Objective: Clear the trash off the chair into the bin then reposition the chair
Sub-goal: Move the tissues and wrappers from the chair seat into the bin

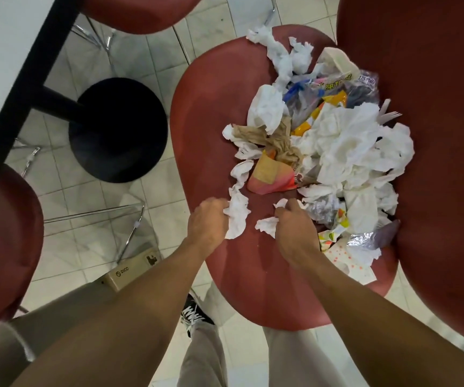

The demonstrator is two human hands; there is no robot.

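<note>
The trash [325, 141] lies heaped on the seat of the red chair [205, 113], mostly toward its far right side against the backrest: crumpled white napkins, brown paper, a pink and orange wrapper [271, 177], printed plastic bags and bits of foil. No bin shows in this view.

The left hand [208, 219] grips a twisted white napkin [236, 216] at the near edge of the heap, fingers curled round it. The right hand [295, 227] is closed on another white scrap [267, 226], with the fingertips buried in the paper beyond it. The hands sit a little apart, side by side on the seat.

The step in hand looks like gathering the first handfuls. To do it well, the person would rake the loose pieces together into the main heap rather than lift single scraps, since the napkins are light and will likely shed bits onto the tiled floor [85, 247]. Pressing the paper into a tight wad between both hands should make it carry better. The slick plastic bags and foil probably slip out of a loose hold, so they are best wrapped inside the napkins. A white plastic fork [390, 114] at the far right of the heap could poke or drop out, so it may want a separate pick. Most of the heap remains, so the task seems barely begun.
</note>
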